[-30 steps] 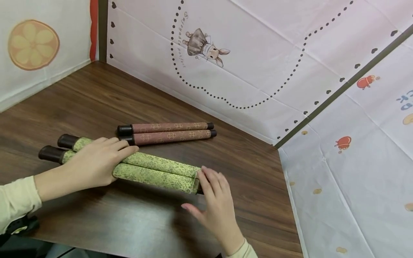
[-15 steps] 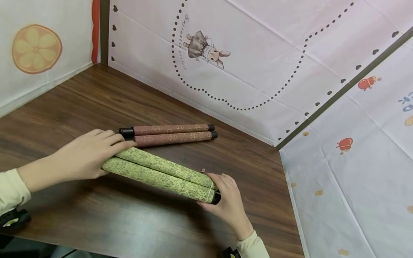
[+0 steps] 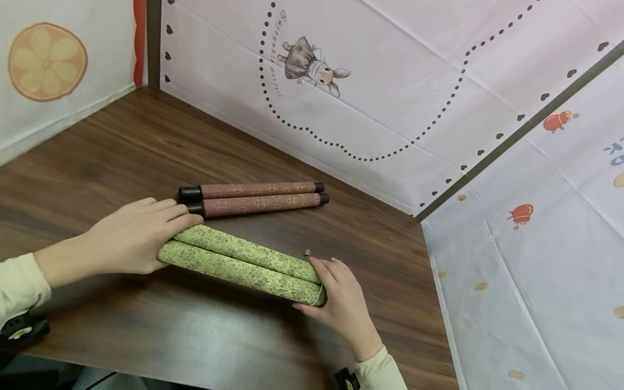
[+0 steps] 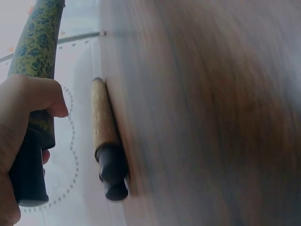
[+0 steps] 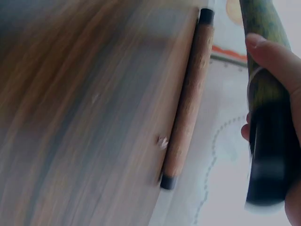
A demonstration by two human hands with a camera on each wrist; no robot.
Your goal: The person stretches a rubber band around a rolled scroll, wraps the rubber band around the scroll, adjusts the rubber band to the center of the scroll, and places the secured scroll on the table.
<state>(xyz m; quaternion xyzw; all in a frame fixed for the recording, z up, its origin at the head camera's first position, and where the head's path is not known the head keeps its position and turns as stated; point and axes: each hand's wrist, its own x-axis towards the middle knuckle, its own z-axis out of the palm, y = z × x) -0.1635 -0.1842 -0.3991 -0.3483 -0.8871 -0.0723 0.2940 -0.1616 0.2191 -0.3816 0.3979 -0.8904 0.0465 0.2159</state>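
Note:
A green patterned scroll, two rolls side by side, is held slanting over the table, its right end nearer the table's front. My left hand grips its left end; in the left wrist view the thumb lies across the green cloth above a black end knob. My right hand grips the right end, fingers on the far side and thumb on the near side, by a thin pale cord. In the right wrist view another black knob shows below the thumb.
A reddish-brown scroll, also two rolls with black ends, lies on the wooden table just behind. A tiny pale bit sits near my right fingers. Printed cloth walls stand behind and at both sides.
My left hand has shifted left over the scroll's black knobs. My right hand has moved right and closed round the other end. The green scroll has moved right, its right end lower in view.

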